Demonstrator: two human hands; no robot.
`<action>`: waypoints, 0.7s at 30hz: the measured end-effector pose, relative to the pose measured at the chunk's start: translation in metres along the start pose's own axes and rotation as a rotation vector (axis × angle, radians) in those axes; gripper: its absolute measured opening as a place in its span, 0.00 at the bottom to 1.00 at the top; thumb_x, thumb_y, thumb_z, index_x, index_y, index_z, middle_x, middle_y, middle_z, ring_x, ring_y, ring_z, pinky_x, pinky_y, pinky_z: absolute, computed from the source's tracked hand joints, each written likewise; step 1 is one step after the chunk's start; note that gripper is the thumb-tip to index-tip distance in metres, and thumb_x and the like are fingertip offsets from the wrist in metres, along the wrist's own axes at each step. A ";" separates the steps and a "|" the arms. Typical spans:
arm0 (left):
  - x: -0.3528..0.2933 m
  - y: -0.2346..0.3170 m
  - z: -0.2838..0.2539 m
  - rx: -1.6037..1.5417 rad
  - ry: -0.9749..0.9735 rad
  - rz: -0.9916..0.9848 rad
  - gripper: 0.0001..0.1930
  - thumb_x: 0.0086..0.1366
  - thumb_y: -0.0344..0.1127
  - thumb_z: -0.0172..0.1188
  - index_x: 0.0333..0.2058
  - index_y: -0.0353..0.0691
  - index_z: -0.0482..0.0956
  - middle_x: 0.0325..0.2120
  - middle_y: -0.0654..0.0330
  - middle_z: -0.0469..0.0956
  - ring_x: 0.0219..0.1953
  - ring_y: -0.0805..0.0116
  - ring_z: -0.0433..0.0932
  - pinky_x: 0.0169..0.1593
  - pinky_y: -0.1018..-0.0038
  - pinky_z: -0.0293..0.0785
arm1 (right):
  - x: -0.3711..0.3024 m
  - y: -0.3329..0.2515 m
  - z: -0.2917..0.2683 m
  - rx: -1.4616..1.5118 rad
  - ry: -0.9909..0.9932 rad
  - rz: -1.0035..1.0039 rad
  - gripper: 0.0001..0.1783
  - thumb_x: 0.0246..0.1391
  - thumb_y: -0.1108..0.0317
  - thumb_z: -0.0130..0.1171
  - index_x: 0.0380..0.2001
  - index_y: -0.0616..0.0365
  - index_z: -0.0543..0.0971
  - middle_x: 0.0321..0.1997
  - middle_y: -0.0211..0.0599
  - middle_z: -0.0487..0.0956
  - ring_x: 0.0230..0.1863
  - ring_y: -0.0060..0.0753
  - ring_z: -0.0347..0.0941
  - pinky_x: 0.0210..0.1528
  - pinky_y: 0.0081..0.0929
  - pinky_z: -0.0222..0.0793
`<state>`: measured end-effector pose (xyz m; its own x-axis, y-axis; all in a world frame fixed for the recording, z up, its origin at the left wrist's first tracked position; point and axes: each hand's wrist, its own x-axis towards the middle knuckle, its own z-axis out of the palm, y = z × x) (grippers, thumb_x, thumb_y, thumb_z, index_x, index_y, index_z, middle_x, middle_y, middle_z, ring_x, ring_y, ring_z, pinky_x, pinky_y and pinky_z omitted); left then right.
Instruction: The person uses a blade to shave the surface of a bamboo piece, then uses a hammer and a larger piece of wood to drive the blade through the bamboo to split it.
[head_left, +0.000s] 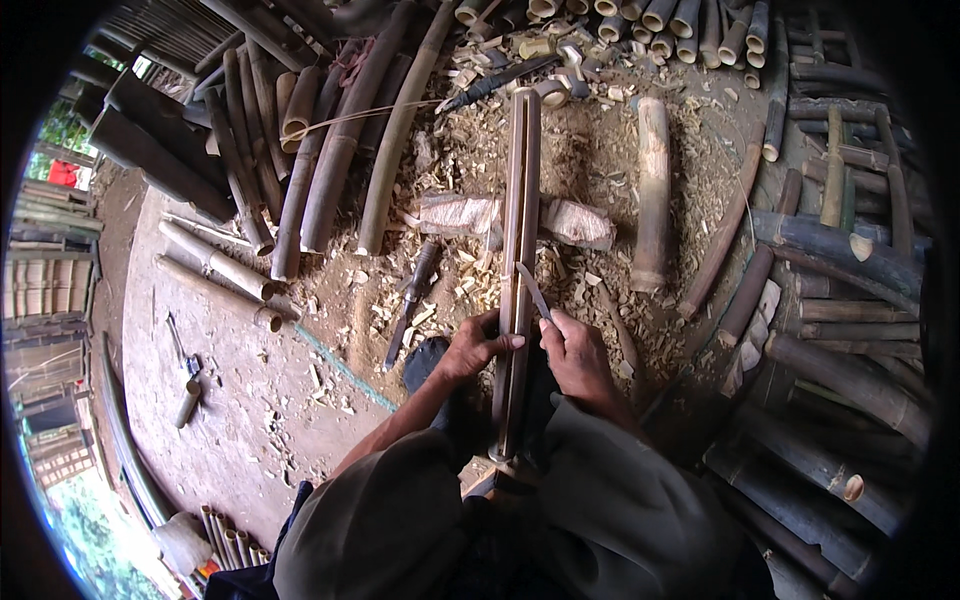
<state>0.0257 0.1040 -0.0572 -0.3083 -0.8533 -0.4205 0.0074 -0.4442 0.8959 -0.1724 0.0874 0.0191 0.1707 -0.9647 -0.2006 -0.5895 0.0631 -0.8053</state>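
Observation:
A long bamboo pole [522, 170], with a lengthwise slot along its upper face, runs from between my knees away from me. Its far part rests across a rough piece of wood [582, 222] on the ground. My left hand [473, 348] is closed round the pole's near part, thumb lying over the top. In my right hand [582, 362] is a knife [535, 292], its blade slanting up to the slot's right edge. The blade's tip appears to touch the bamboo. Left of the pole, a dark-handled chisel-like tool [412, 300] lies on the ground.
Wood chips [470, 275] cover the ground. A thick bamboo piece [652, 190] lies to the right. Leaning poles [345, 140] stand at the far left, and stacked bamboo [830, 480] lines the right. Two short tubes [215, 258] and a small tool [190, 362] lie on the left slab.

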 end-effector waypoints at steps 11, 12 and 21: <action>-0.003 0.006 0.009 0.046 0.052 0.010 0.29 0.58 0.43 0.76 0.51 0.28 0.79 0.39 0.55 0.85 0.42 0.70 0.80 0.50 0.69 0.77 | 0.100 0.006 0.018 -0.120 0.101 0.014 0.17 0.69 0.58 0.49 0.36 0.62 0.77 0.35 0.61 0.79 0.40 0.64 0.78 0.42 0.53 0.72; -0.001 -0.003 0.005 0.084 0.058 0.013 0.29 0.58 0.44 0.76 0.51 0.28 0.79 0.39 0.55 0.85 0.42 0.71 0.80 0.50 0.68 0.77 | 0.112 0.002 0.019 -0.090 0.112 0.044 0.18 0.70 0.57 0.48 0.41 0.63 0.78 0.39 0.62 0.80 0.43 0.63 0.79 0.47 0.51 0.73; -0.002 -0.007 0.007 0.128 0.049 0.000 0.31 0.59 0.47 0.75 0.52 0.29 0.77 0.37 0.54 0.84 0.39 0.71 0.80 0.47 0.68 0.77 | 0.254 -0.054 -0.027 -0.168 0.135 0.117 0.20 0.71 0.60 0.47 0.51 0.65 0.79 0.42 0.48 0.83 0.33 0.36 0.80 0.31 0.33 0.77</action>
<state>0.0201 0.1108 -0.0619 -0.2618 -0.8668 -0.4243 -0.1155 -0.4084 0.9055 -0.1186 -0.1684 0.0270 -0.0066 -0.9795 -0.2014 -0.7238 0.1436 -0.6749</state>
